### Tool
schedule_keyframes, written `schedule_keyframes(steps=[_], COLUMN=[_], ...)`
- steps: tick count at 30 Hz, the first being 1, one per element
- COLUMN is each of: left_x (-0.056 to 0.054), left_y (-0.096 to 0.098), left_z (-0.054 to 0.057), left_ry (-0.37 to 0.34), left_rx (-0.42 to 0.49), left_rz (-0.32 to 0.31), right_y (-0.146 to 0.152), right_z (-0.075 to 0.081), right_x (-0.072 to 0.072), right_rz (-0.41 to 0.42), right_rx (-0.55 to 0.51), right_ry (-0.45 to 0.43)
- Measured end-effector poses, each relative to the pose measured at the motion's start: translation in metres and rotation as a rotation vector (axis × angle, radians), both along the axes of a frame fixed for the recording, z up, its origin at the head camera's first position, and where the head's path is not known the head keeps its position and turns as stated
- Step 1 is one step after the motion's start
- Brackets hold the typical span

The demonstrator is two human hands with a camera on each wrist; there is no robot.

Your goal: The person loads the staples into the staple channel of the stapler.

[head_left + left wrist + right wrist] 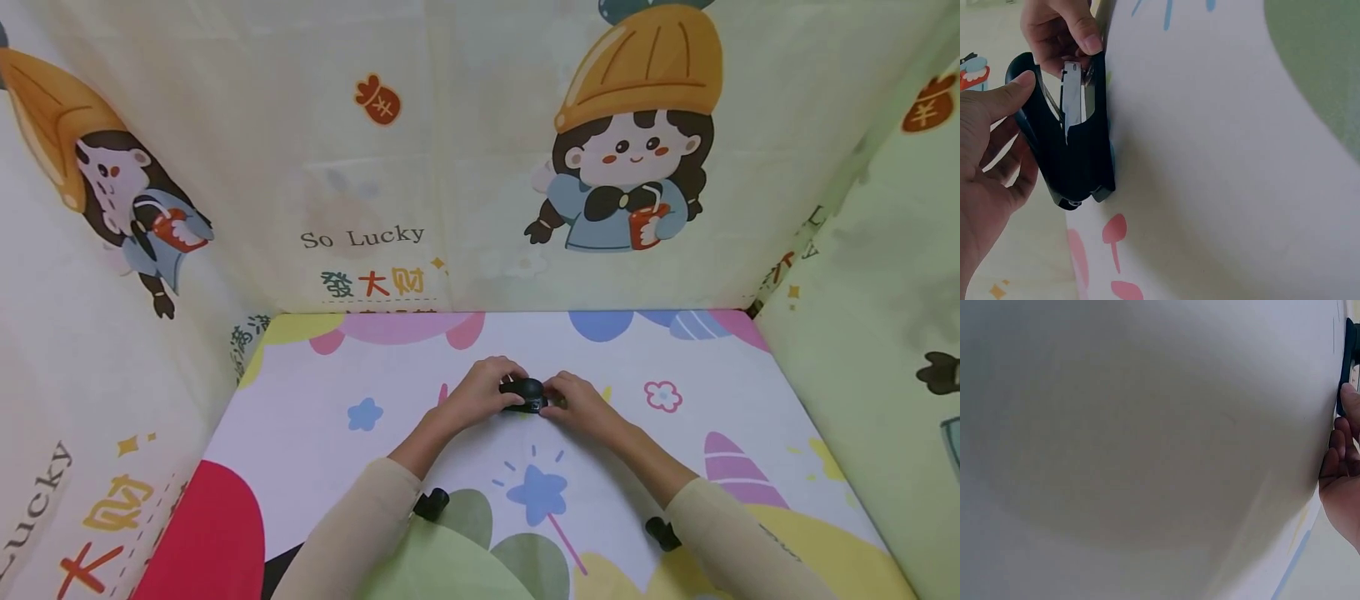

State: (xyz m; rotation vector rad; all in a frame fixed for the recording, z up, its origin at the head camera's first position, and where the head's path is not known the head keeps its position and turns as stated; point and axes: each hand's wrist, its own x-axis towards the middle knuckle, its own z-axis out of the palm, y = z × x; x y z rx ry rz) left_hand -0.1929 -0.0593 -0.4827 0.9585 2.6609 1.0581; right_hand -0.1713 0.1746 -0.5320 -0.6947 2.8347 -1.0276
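A black stapler (528, 388) is held just over or on the tabletop, in the middle of the head view. In the left wrist view the stapler (1082, 156) has its mouth parted, with a silvery metal staple channel (1072, 94) between the top arm and the base. My left hand (480, 392) grips the top arm, thumb on one side and fingers behind. At the mouth end, my right hand (583, 407) pinches the tip of the base, thumb (1090, 39) on it and fingers curled by the channel. Only part of the right hand (1342, 478) shows in the right wrist view.
The table is covered by a white cloth (315, 467) printed with stars, flowers and coloured shapes. Patterned fabric walls (465, 183) rise at the back and both sides. Small black devices (432, 505) sit by the wrists. A red patch (213, 533) lies at the near left.
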Motion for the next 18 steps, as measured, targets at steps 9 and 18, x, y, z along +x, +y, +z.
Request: schedule_keyframes(steps=[9,18], left_x=[0.0012,0.0021], left_y=[0.0025,-0.0071], left_z=[-0.0022,-0.0077], left_ry=[-0.005,-0.008], left_rx=[-0.084,-0.051], left_rz=[0.01,0.019], right_y=[0.0,0.0009], right_z=[-0.0009,-0.0013], right_x=[-0.001,-0.0006], right_rz=[-0.005,0.002], right_rx=[-0.007,-0.012], right_ry=[-0.01,-0.005])
